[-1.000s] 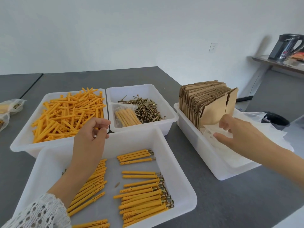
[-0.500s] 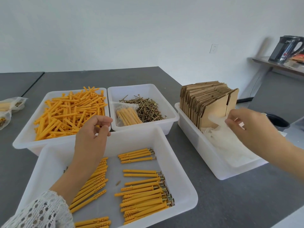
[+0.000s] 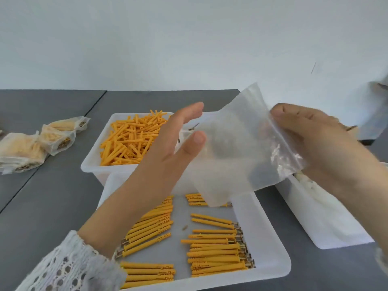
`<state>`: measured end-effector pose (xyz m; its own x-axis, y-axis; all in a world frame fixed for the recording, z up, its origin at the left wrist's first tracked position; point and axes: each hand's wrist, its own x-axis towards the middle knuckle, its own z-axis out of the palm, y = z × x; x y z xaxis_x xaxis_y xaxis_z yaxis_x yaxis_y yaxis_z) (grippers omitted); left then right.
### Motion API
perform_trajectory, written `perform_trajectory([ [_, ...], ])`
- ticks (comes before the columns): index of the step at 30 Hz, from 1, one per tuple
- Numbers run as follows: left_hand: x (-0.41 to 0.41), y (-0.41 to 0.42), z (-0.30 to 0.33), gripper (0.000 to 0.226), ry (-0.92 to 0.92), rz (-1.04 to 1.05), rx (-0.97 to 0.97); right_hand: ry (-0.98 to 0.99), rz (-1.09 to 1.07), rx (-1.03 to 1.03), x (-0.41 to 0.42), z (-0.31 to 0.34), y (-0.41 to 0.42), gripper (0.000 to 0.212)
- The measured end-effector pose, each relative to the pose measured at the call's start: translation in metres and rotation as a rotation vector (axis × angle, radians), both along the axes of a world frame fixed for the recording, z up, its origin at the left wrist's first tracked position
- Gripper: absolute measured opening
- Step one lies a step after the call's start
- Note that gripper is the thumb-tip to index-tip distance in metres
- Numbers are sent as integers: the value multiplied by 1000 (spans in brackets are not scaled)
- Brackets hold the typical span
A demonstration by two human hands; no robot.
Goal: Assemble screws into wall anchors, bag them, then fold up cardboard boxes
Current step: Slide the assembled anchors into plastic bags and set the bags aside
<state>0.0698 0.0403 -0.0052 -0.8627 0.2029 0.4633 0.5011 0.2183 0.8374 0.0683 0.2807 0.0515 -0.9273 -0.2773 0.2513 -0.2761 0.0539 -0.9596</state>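
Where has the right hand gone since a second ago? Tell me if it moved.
Yes. The right hand left the right-side tray, lifting a clear bag toward the near tray.

I see the clear bag (image 3: 241, 148) hanging over the near tray (image 3: 270, 244), blocking its far end; the assembled anchors (image 3: 214, 248) lie open below, bare worktop (image 3: 52, 206) to my left.
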Motion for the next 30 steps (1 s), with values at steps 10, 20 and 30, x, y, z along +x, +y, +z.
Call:
perform_trajectory([
  [10, -4, -23, -31, 6, -280, 331, -412, -51, -230, 375, -36, -105, -75, 13],
  [20, -14, -17, -52, 18, -103, 324, -450, -36, -163, 372, -33, -132, -79, 15],
  [30, -17, -13, -64, 27, -6, 301, -437, -228, -146, 264, -38, -127, -74, 9],
])
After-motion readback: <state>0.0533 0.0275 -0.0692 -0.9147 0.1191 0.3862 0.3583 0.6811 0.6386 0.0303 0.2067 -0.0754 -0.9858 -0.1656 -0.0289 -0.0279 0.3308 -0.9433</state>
